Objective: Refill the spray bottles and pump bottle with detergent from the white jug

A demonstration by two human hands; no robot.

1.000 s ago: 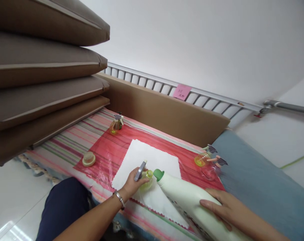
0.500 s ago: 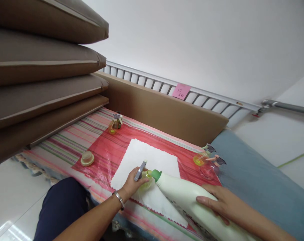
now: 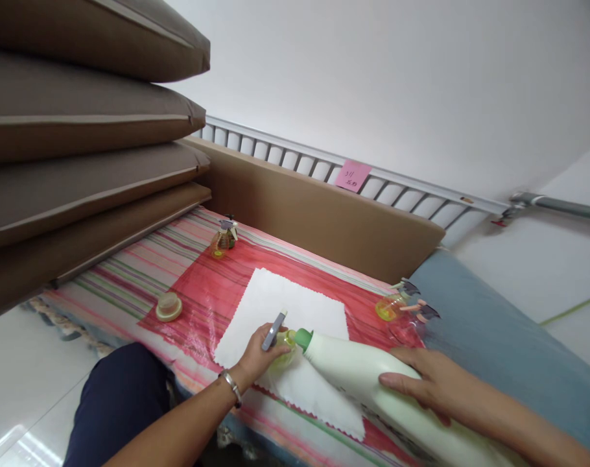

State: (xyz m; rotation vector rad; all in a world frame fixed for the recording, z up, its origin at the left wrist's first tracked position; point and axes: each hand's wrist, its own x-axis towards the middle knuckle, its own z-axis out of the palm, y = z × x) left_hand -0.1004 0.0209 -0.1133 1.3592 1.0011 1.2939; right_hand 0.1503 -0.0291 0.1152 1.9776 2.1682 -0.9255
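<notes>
My left hand (image 3: 259,355) is closed around a small clear yellow-tinted bottle (image 3: 282,359) and also holds a grey spray head (image 3: 274,331) upright against it. My right hand (image 3: 424,383) grips a large pale green detergent bottle (image 3: 346,363), tilted so its green spout (image 3: 303,338) meets the small bottle's mouth. Whether liquid flows between them cannot be made out. Beneath both lies a white cloth (image 3: 305,301) with zigzag edges, spread over red plastic sheeting (image 3: 202,285).
Two spray bottles, one yellow (image 3: 391,306) and one pinkish (image 3: 406,327), stand at the right. More spray bottles (image 3: 220,242) stand at the back left. A round lidded container (image 3: 169,307) sits at left. Stacked brown cushions (image 3: 95,136) rise on the left; a brown panel (image 3: 319,211) closes the back.
The large bottle and my right hand have shifted very slightly. My left hand stays in place with the small bottle and spray head.
</notes>
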